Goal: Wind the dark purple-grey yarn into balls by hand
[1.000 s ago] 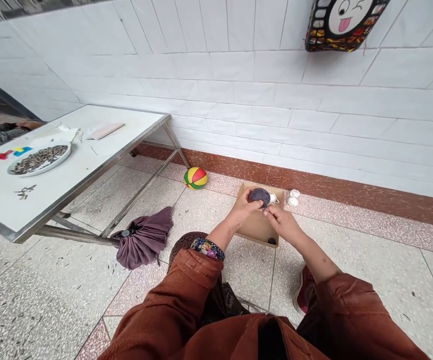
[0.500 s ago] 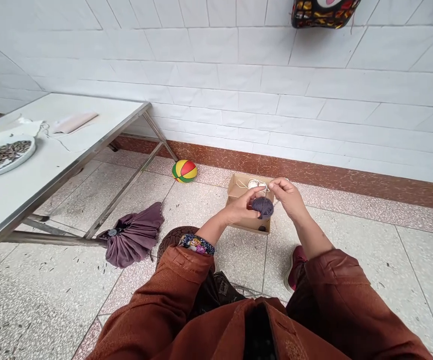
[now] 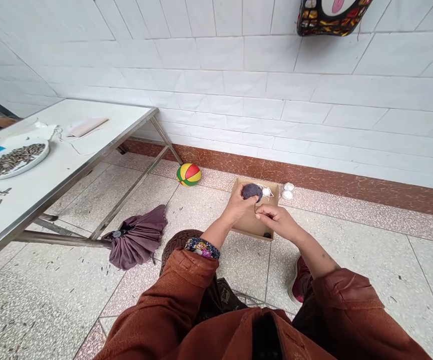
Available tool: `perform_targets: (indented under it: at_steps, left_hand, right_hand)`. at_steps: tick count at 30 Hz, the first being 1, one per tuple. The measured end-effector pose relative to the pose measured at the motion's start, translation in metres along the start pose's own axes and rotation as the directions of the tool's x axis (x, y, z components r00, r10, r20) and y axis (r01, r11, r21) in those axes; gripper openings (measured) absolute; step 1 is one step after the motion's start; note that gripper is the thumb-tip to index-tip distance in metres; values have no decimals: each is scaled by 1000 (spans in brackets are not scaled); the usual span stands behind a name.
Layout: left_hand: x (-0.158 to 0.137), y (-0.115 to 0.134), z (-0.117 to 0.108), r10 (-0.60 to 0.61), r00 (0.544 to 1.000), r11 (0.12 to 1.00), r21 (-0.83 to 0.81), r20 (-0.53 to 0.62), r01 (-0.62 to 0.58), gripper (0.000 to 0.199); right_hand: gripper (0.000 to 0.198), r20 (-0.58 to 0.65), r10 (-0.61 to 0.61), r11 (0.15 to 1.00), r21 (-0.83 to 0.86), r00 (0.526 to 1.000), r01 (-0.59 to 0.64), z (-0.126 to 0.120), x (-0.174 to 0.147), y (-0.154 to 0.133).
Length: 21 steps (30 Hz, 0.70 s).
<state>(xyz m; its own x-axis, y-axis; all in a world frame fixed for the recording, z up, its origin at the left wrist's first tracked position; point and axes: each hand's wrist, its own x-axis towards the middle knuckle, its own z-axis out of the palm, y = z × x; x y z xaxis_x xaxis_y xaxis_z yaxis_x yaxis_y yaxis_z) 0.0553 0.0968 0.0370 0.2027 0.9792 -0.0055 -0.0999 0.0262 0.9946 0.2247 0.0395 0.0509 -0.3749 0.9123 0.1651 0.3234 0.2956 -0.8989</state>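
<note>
My left hand (image 3: pixel 236 206) is closed around a dark grey-purple ball of yarn (image 3: pixel 252 192). Just to its right, my right hand (image 3: pixel 276 220) pinches a dark strand of yarn (image 3: pixel 255 208) that runs up to the ball. Both hands are above a shallow cardboard box (image 3: pixel 253 231) on the floor. Inside the box lie a small white ball of yarn (image 3: pixel 266 192) with loose white strands and a small black round item (image 3: pixel 267 235), whose kind I cannot make out.
Two white balls (image 3: pixel 287 190) sit right of the box. A striped ball (image 3: pixel 188 174) and a folded purple umbrella (image 3: pixel 139 237) lie leftward. The table (image 3: pixel 88 112) bears a plate of seeds (image 3: pixel 17 160). A black basket (image 3: pixel 331 20) is against the wall.
My right hand has swung from above the yarn ball to below and right of it, with the strand. The left hand has turned and shifted slightly left. The white balls beside the box now show.
</note>
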Motion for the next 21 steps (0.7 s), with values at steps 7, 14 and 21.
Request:
perform_targets:
  at_steps: [7,14,21]
  left_hand:
    - [-13,-11,10,-133,952,969,-167,277,184,51]
    - [-11,-5,3,-15,957,998,62,290,-3,51]
    - [-19,0,2,50,911,977,168,410,-129,71]
  right_hand:
    - [38,-40,99,943,324,994,-81,-12,-2,-11]
    - [32,-61,76,971,232,995,-60,-21,-4,-9]
    - [21,-279,-4,1000,-5,960,3,-32,3,3]
